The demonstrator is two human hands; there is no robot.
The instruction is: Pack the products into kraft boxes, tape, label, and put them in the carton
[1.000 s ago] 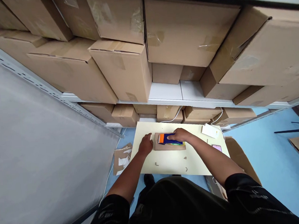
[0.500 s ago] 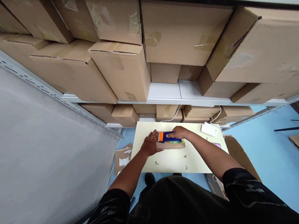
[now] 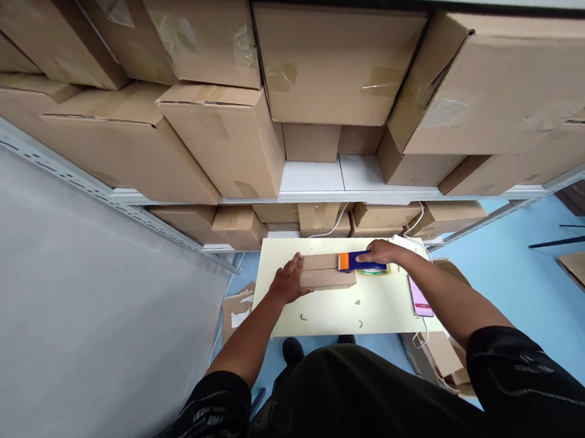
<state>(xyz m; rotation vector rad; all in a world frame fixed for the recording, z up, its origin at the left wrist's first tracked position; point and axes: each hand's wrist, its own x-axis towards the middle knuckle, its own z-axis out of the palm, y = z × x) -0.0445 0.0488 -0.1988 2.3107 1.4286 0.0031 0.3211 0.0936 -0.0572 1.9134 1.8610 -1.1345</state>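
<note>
A small closed cardboard box lies lengthwise on the pale yellow table. My left hand grips its left end, the thumb along the front and the fingers toward the back. A blue tape dispenser with an orange front is in my right hand, its fingers wrapped round the body. The orange end sits at the right end of the box top, and the rest juts out past the box. Under it shows part of a yellowish tape roll. Whether tape runs along the box I cannot make out.
Small brown scraps lie near the table's front edge. A phone with a lit pink screen lies at the right, below my forearm. Behind the table stands a shelf stacked with cardboard boxes. A grey wall rises at the left.
The tape dispenser and my right hand have slid right along the box, from near my left hand to the box's right end. More of the box top and the phone now show.
</note>
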